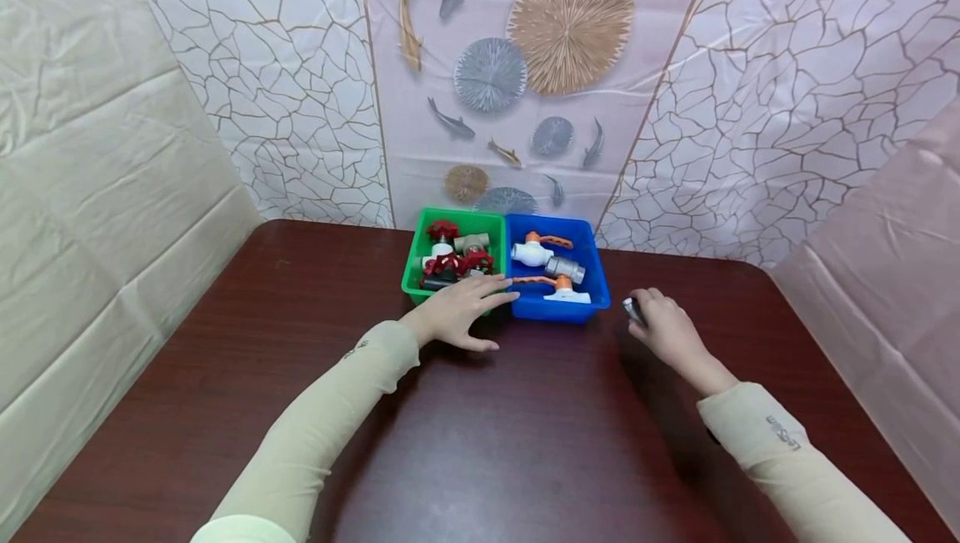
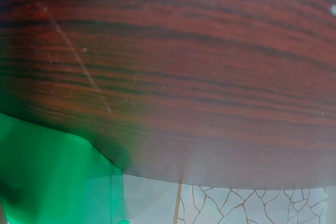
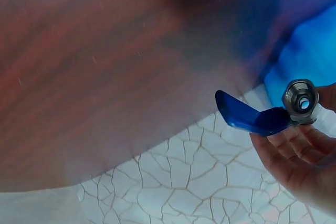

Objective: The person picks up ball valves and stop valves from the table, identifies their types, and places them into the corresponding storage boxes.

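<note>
My right hand (image 1: 663, 328) grips a small metal ball valve (image 3: 301, 100) just right of the blue bin (image 1: 558, 312). In the right wrist view the valve's blue lever (image 3: 247, 116) sticks out past the fingers and its threaded opening faces the camera. My left hand (image 1: 461, 309) reaches across the front of the green bin (image 1: 411, 276), fingers spread and holding nothing, fingertips by the seam between the two bins. Inside the green bin are several valves with red handwheels (image 1: 442, 230), partly hidden by that hand. White valves with orange levers (image 1: 531, 253) and a metal fitting (image 1: 566, 268) lie in the blue bin.
Both bins stand side by side at the back of the dark red wooden table (image 1: 480, 443). Directly behind them hangs a patterned cloth (image 1: 487, 151). Light cloth walls (image 1: 97, 193) enclose the table at the left and right.
</note>
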Demonstrator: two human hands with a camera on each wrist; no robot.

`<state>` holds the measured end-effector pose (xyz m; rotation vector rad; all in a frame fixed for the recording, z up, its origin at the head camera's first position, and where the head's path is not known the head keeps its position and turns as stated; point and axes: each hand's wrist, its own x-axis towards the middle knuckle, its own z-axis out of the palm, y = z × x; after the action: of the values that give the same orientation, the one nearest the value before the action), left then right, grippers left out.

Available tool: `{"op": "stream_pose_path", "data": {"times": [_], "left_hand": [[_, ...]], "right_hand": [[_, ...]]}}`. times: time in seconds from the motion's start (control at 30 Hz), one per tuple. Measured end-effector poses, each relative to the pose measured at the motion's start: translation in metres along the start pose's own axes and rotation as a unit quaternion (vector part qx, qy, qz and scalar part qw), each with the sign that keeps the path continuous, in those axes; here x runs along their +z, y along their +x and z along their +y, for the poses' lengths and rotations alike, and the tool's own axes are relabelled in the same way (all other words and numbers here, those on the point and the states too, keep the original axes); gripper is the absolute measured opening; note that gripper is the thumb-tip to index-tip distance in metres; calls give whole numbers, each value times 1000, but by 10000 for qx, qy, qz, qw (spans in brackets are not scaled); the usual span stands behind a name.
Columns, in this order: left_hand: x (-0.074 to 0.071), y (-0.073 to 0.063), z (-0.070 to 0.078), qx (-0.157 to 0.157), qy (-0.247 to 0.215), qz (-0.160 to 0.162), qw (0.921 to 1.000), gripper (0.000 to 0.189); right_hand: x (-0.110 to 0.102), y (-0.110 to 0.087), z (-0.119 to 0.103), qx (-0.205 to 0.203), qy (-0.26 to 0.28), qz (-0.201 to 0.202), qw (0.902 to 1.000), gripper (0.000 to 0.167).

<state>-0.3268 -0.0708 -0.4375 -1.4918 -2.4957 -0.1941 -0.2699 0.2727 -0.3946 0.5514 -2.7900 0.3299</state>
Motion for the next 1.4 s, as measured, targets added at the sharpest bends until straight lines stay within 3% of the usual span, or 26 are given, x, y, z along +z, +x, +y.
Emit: {"op": "stream_pose_path", "data": {"times": [0.4, 0.67, 0.93, 1.2, 1.4], "left_hand": [[1, -2, -3, -48, 113, 31, 9999, 82], [1, 1, -1, -44, 53, 23, 10000, 81], [4, 2, 2, -39, 146, 31, 9999, 79], [6, -1, 2, -79, 172, 122, 9997, 79], [6, 1, -1, -20, 176, 244, 9995, 79]], "right_hand": [[-25, 44, -16, -354, -244, -244, 9988, 38], [-22, 72, -41, -819, -715, -785, 9910, 40], [-12, 90, -49, -1843, -1255, -1139, 9681, 34], [-1, 107, -57, -2595, -1174, -1292, 9498, 36], [16, 120, -62, -3210, -1784, -1511, 9178, 32]]}}
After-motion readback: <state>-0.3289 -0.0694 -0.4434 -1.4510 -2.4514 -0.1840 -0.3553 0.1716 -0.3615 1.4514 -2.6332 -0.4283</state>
